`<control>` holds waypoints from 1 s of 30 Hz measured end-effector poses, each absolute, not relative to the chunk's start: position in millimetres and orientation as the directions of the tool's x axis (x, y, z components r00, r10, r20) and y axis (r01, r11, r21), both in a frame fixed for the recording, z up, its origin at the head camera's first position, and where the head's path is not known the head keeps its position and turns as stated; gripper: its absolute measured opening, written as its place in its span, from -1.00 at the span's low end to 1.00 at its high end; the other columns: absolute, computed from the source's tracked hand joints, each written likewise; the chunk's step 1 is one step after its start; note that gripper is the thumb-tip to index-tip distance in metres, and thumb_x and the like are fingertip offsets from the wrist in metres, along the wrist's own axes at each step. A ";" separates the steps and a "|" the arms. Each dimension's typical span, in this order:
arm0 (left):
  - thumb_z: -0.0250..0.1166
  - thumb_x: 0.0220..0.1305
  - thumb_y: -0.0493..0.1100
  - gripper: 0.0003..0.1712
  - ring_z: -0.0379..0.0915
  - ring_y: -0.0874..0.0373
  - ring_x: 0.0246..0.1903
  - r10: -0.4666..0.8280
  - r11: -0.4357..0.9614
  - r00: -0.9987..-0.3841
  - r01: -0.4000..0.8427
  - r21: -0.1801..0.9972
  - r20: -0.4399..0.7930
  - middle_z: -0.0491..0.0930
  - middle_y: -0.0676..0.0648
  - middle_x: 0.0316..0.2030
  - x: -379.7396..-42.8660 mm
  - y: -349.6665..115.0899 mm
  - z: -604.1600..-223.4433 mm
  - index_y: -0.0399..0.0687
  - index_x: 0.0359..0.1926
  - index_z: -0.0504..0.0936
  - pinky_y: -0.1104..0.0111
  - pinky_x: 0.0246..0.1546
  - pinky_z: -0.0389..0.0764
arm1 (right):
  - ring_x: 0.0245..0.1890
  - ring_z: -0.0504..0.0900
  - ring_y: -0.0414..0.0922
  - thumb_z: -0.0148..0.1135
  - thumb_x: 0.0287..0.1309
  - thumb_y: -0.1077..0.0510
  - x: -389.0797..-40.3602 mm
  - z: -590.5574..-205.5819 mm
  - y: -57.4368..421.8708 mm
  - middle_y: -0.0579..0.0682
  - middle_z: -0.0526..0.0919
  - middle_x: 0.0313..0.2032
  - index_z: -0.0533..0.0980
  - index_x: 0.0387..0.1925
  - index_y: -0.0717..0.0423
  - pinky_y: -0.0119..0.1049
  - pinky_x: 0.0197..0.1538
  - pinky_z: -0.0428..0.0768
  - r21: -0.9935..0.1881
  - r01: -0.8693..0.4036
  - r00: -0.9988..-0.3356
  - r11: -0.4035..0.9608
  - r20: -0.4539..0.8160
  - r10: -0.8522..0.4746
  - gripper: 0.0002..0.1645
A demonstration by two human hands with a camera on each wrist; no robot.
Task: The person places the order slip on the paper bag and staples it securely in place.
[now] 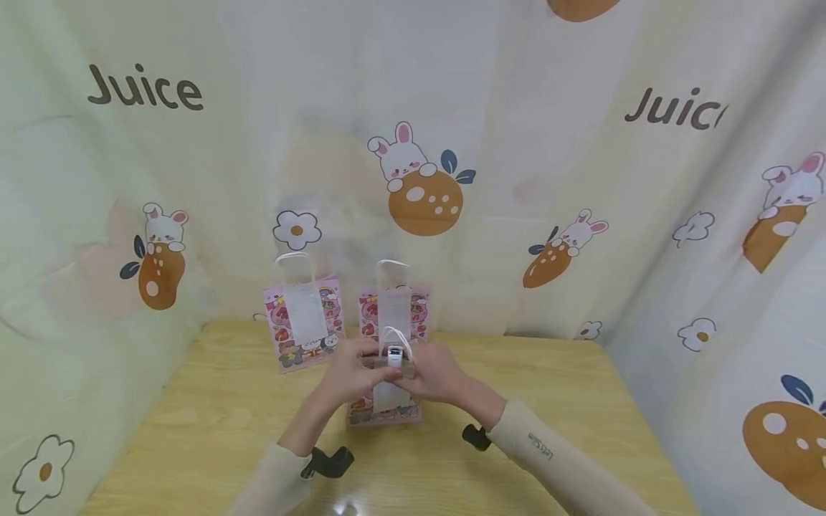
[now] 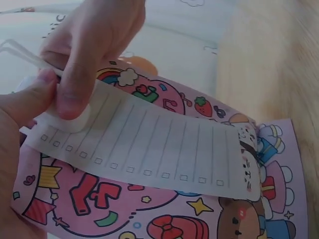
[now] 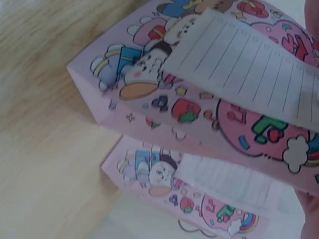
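At the table's middle, both hands meet at the top of a pink cartoon paper gift bag (image 1: 383, 413) with a white twisted handle (image 1: 395, 334). A lined paper slip (image 2: 164, 144) hangs down its front from the top edge. My left hand (image 1: 353, 371) grips the bag's top edge, thumb in front. My right hand (image 1: 439, 373) pinches a small white stapler-like device (image 1: 395, 355) over the slip's top end; its rounded end shows beneath the right thumb (image 2: 75, 92) in the left wrist view. The left thumb (image 2: 37, 94) lies against it too. Fingers behind the bag are hidden.
Two matching bags with lined slips stand at the back: one bag (image 1: 287, 351) at left, another bag (image 1: 418, 315) right behind the held one. A printed curtain (image 1: 490, 272) encloses the wooden table (image 1: 516, 401). Dark wrist mounts (image 1: 332, 462) sit below the wrists.
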State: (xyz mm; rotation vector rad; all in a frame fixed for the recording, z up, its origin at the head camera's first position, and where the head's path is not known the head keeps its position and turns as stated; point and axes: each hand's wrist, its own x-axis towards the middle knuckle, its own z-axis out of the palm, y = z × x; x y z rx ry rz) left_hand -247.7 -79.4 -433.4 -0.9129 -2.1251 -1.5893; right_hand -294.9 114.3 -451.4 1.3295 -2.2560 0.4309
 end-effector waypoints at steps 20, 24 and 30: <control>0.50 -0.06 -0.47 -0.59 0.63 -0.08 -0.13 0.322 0.093 -0.852 0.462 0.882 0.412 0.63 -0.25 -0.15 -246.6 -88.2 -429.1 -0.40 -0.10 0.66 0.22 -0.13 0.63 | -0.41 0.63 -0.18 0.42 0.12 0.07 -247.2 -387.6 152.7 -0.11 0.68 -0.40 0.61 -0.33 0.05 -0.28 -0.38 0.58 -0.126 -0.800 -0.527 0.586 0.616 -0.586 -0.83; 0.54 -0.06 -0.35 -0.61 0.64 0.00 -0.16 0.321 0.101 -0.823 0.521 0.847 0.468 0.67 -0.15 -0.17 -256.0 -91.3 -442.0 -0.27 -0.12 0.70 0.26 -0.14 0.63 | -0.53 0.54 -0.29 0.34 0.17 0.19 -235.7 -379.7 142.8 -0.14 0.67 -0.41 0.65 -0.27 0.09 -0.43 -0.49 0.49 -0.020 -0.860 -0.396 0.511 0.658 -0.640 -0.91; 0.55 -0.06 -0.32 -0.60 0.64 0.03 -0.17 0.345 0.061 -0.807 0.529 0.846 0.480 0.67 -0.12 -0.16 -262.0 -92.8 -452.3 -0.21 -0.12 0.70 0.28 -0.15 0.63 | -0.26 0.66 -0.20 0.35 0.15 0.24 -240.7 -383.6 126.6 -0.05 0.67 -0.07 0.62 -0.01 0.09 -0.37 -0.29 0.62 0.016 -0.867 -0.422 0.498 0.509 -0.750 -0.67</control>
